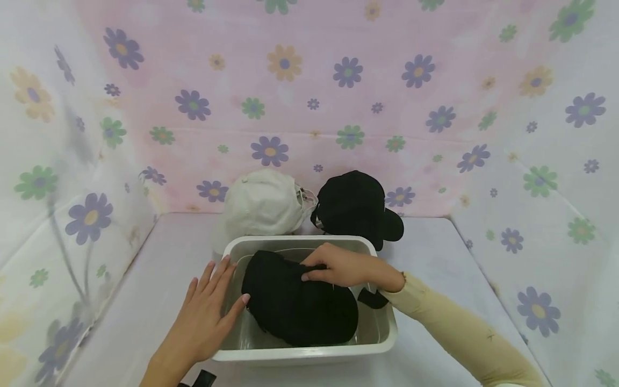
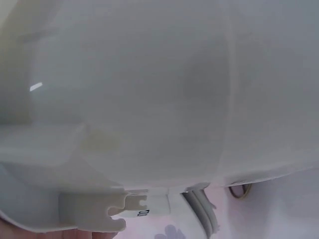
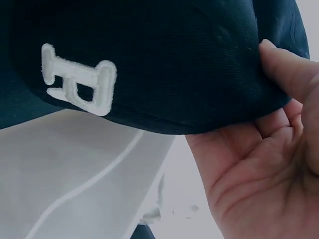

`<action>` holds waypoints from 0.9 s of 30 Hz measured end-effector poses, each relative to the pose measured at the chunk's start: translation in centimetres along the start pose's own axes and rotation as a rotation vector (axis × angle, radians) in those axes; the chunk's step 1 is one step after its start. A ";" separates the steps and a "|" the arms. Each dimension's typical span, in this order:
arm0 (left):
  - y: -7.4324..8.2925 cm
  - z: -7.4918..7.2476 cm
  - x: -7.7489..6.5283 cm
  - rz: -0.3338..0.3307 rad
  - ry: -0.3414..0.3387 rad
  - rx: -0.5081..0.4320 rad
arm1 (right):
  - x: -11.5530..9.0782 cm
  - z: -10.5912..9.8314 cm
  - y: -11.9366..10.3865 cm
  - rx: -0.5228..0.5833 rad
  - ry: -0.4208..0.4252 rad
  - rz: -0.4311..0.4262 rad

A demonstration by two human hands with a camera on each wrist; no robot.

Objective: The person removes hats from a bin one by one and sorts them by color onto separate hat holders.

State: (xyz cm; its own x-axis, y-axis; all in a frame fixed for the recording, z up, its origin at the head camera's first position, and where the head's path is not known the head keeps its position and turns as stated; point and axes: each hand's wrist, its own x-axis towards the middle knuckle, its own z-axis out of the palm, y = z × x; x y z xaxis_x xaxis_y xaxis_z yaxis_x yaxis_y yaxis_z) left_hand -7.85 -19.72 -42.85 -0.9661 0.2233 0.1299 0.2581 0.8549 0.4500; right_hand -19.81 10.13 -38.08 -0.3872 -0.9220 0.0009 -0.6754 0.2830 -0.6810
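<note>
A black baseball cap (image 1: 300, 306) lies in a white plastic basin (image 1: 309, 352). My right hand (image 1: 345, 266) pinches the crown of this cap between thumb and fingers. In the right wrist view, the cap's dark fabric (image 3: 189, 74) carries a raised white letter (image 3: 79, 82), with the thumb pressed on the cloth and the other fingers partly behind it. My left hand (image 1: 205, 312) rests on the basin's left rim, fingers straight and spread. The left wrist view is mostly filled by the basin's pale outer wall (image 2: 149, 99).
Behind the basin, a white cap (image 1: 261, 201) sits beside a second black cap (image 1: 350, 207) whose brim points right. Flowered cloth (image 1: 309, 107) encloses the white table surface (image 1: 159, 258) at the back and sides. Dark straps (image 1: 372, 298) show near the wrists.
</note>
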 end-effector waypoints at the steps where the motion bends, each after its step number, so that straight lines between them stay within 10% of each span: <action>1: 0.0 0.0 0.0 0.003 0.003 0.000 | -0.2 -0.2 -0.1 -0.004 0.009 0.001; 27: -0.1 0.0 0.1 0.028 0.003 -0.046 | -6.6 -14.7 -7.1 -0.222 0.535 -0.068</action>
State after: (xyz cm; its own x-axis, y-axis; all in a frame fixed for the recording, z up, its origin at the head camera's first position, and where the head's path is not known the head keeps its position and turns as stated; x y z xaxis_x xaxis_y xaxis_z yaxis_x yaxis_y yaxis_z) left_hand -7.94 -19.83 -42.93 -0.9583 0.2455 0.1461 0.2857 0.8256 0.4865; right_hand -21.64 18.13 -22.47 -0.5622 -0.6948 0.4485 -0.8032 0.3296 -0.4963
